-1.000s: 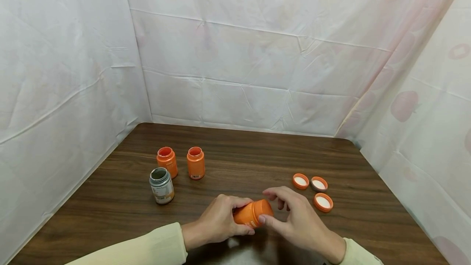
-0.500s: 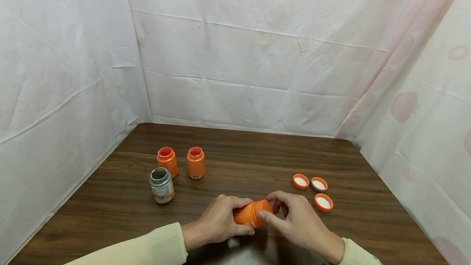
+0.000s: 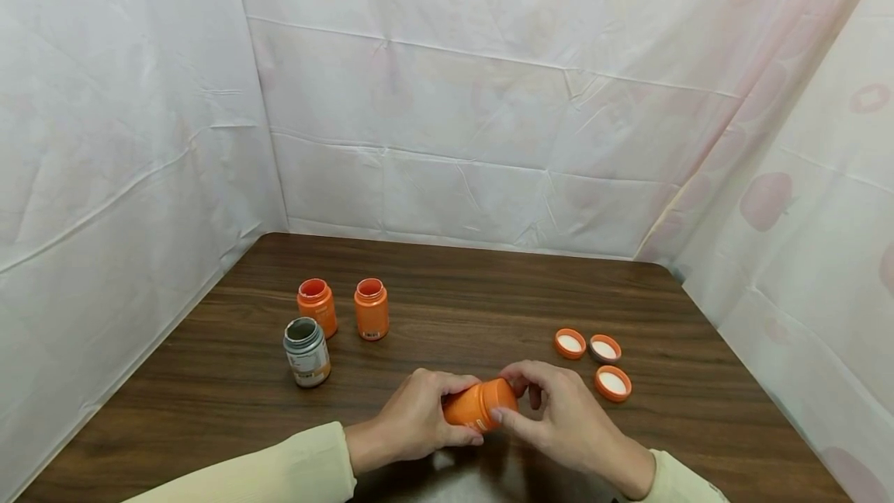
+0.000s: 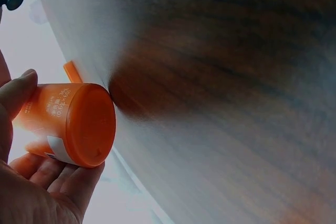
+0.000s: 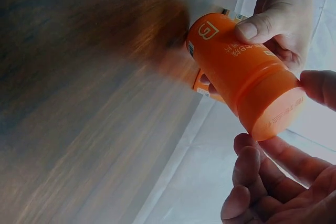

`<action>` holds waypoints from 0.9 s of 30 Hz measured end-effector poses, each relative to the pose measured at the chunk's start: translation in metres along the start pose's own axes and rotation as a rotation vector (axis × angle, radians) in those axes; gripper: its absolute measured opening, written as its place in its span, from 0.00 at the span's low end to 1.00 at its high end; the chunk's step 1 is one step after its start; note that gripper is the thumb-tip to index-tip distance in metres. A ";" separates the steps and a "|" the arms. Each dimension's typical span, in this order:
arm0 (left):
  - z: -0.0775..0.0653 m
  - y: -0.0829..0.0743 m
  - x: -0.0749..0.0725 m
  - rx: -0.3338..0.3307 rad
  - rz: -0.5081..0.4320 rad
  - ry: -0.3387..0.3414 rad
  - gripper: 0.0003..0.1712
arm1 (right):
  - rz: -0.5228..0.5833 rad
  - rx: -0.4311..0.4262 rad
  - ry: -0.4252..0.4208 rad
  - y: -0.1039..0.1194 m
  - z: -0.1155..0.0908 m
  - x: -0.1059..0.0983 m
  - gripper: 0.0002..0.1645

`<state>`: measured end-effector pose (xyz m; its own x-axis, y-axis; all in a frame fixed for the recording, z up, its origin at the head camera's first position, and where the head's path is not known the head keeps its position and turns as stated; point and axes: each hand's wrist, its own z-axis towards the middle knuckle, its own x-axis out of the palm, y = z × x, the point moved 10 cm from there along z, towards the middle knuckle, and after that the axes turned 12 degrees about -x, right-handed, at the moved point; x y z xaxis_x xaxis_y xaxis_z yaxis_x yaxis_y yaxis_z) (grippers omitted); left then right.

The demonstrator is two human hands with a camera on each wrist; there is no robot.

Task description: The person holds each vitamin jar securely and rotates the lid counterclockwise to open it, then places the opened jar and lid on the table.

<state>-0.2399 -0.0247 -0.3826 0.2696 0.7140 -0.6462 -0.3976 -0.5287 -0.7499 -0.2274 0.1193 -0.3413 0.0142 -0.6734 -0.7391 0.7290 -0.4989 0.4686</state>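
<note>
My left hand (image 3: 415, 418) grips an orange plastic bottle (image 3: 466, 407) around its body, low over the table's near side. The bottle lies tilted, its orange screw cap (image 3: 499, 394) on and turned toward my right hand (image 3: 569, 418). Thumb and forefinger of that hand pinch the cap from opposite edges, as the right wrist view shows on the cap (image 5: 273, 106); its other fingers are curled below. White lettering runs along the bottle (image 5: 223, 51). In the left wrist view the bottle's round base (image 4: 93, 124) faces the camera.
Two uncapped orange bottles, one at left (image 3: 317, 315) and one beside it (image 3: 372, 317), stand with an uncapped grey bottle (image 3: 307, 359) on the wooden table (image 3: 475, 301). Three loose caps (image 3: 613, 383) lie white-lined side up at right. White cloth (image 3: 447, 99) hangs around the table.
My right hand's fingers, spread off the cap a second ago, have closed in on its edge. The left hand and the bottle have stayed in place.
</note>
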 end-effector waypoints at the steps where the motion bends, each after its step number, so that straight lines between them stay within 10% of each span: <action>1: 0.000 0.000 0.000 -0.001 -0.002 0.001 0.27 | -0.001 -0.013 -0.002 0.001 0.000 0.000 0.20; 27: 0.000 0.001 0.000 0.002 -0.007 0.008 0.28 | 0.080 -0.329 -0.034 0.028 0.002 -0.005 0.41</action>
<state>-0.2398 -0.0252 -0.3833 0.2791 0.7140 -0.6421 -0.3977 -0.5227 -0.7541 -0.2084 0.1072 -0.3231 0.0610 -0.7239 -0.6872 0.9084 -0.2451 0.3388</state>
